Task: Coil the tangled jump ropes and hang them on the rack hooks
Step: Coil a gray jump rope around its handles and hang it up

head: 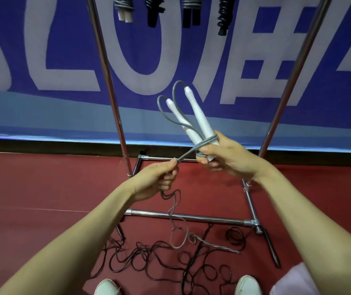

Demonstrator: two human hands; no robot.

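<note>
My right hand [225, 155] grips the two white handles [196, 116] of a grey jump rope, held side by side and pointing up and away. The grey cord [188, 153] loops above the handles and crosses around their lower ends. My left hand [159, 179] is closed on that cord a little below and to the left, pulling it taut. The rest of the grey cord [175, 228] hangs down to the floor. Dark tangled ropes [155, 260] lie spread on the red floor between my feet and the rack.
A metal rack stands in front, with two uprights [110, 92] and a low crossbar [183, 217]. Several coiled ropes [153, 9] hang from its top. A blue banner with white letters is behind. My white shoes [248, 286] show at the bottom.
</note>
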